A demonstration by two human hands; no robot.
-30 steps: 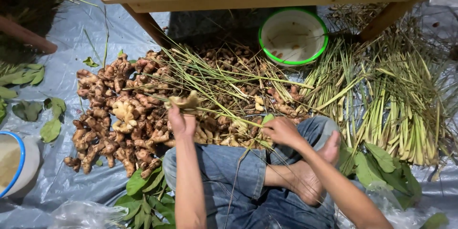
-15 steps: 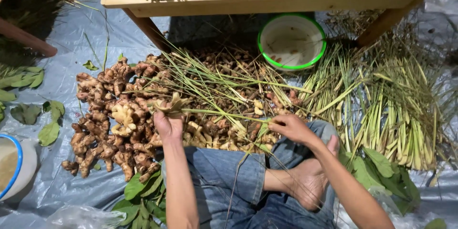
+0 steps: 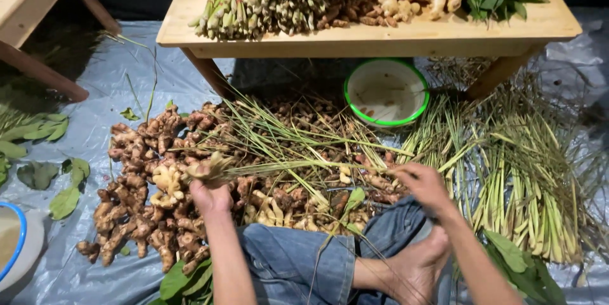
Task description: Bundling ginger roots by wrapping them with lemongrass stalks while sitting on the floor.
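Lemongrass stalk stretched level above the root heap, just ahead of the crossed legs, held at both ends. Root end, frayed and pale, clenched in the left hand; leafy end pinched by the right hand. Beneath and to the left, a pile of ginger spread on grey plastic sheeting. More loose lemongrass fanned out to the right. Further off, a white bowl with a green rim under a wooden table, itself loaded with bundled lemongrass, ginger and green leaves. Scattered leaves at far left, near a blue-rimmed bowl.
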